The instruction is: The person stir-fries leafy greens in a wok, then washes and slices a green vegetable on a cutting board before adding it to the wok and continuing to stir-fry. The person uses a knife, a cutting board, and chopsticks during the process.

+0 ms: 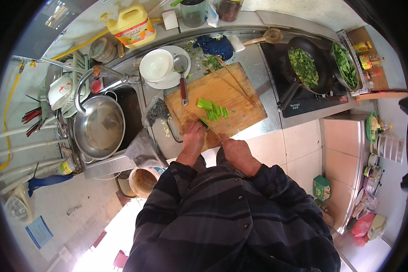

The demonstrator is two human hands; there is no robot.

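My right hand (236, 152) is closed round the handle of a knife (210, 128), whose thin blade reaches across the near edge of the wooden cutting board (248, 83). Beside the blade, my left hand (193, 135) rests at the board's near left part with its fingers bent; whatever lies beneath them is hidden. Sliced green stalk pieces (217, 113) lie just beyond the knife, next to a thicker green chunk (204, 103). A pair of wooden chopsticks (236, 85) lies over the board's far right part. A dark-handled ladle (183, 86) leans from a white plate (183, 54) onto the board.
A white bowl (156, 65) sits on the plate. Left is a sink with a metal pot (99, 127). On the right, a wok (312, 68) with cooked greens stands on a black cooktop (297, 108), near a bowl of leafy greens (345, 66). A bucket (144, 182) stands below the counter.
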